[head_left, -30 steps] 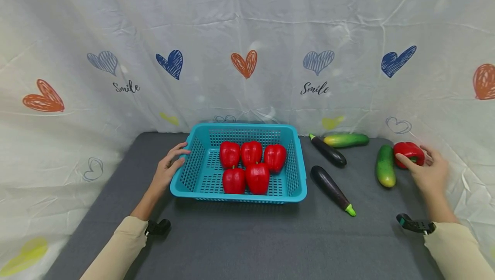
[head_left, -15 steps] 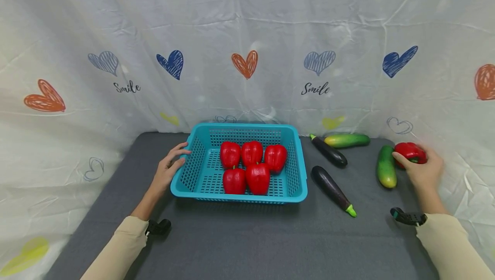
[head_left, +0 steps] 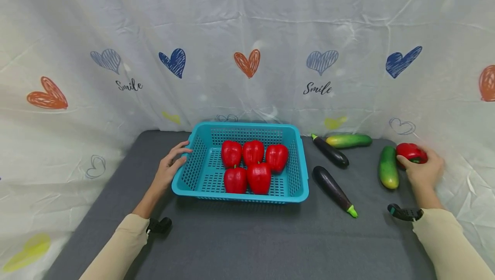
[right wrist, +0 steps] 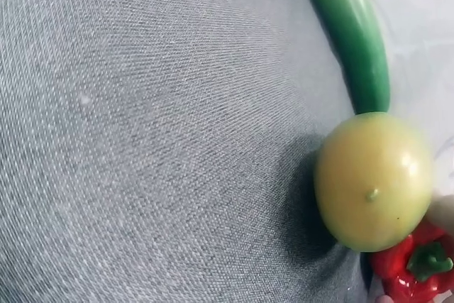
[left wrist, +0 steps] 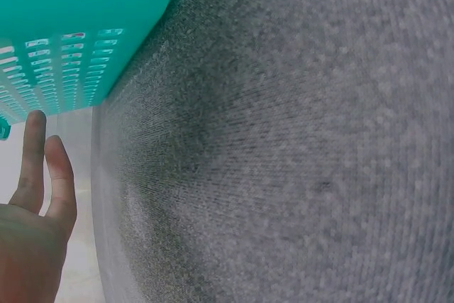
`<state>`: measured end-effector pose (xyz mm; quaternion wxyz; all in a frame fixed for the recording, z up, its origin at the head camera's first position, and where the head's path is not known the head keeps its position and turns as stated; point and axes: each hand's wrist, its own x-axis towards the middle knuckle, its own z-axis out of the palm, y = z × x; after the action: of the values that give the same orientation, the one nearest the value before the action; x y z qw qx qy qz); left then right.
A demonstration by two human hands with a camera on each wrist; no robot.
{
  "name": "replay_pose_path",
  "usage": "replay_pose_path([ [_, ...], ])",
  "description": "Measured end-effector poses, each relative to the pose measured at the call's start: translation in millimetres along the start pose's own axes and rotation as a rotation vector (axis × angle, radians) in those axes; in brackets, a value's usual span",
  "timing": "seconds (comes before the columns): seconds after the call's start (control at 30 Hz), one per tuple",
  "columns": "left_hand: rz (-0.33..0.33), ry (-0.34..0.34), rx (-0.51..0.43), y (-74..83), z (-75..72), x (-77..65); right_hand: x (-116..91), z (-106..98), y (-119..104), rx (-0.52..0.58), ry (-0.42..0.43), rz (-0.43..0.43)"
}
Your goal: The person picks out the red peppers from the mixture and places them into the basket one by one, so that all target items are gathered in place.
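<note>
My left hand rests at the left side of a turquoise slotted basket, fingertips right at its rim. In the left wrist view, two straight fingers show beside the basket wall. Several red bell peppers stand inside the basket. Over at the far right, my right hand grips another red bell pepper, thumb on its near side and the fingers mostly hidden behind it. Just left of that pepper lies a green cucumber, whose yellowish end partly covers the pepper in the right wrist view.
Between the basket and the cucumber lie two dark eggplants, one farther back and one nearer. A second cucumber lies along the table's back edge. Dark grey cloth covers the table, and a white curtain with hearts hangs behind.
My right hand has moved slightly left and closed in around the red bell pepper, which has hardly moved. My left hand stays at the basket rim. The head view has shifted a little.
</note>
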<state>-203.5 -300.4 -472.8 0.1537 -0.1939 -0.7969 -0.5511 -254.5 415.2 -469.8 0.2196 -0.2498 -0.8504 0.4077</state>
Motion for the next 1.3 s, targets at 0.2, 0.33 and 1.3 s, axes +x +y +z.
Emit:
replay_pose_path([
  [0.2,0.006,-0.001,-0.007,2.3,0.3,0.3,2,1,4,0.021,0.005,0.038],
  [0.33,0.009,-0.005,-0.014,1.5,0.1,0.5,2,0,6,0.027,0.008,0.043],
  [1.3,0.008,-0.003,-0.025,3.1,0.5,0.7,-7,-9,-1,0.242,0.112,-0.021],
])
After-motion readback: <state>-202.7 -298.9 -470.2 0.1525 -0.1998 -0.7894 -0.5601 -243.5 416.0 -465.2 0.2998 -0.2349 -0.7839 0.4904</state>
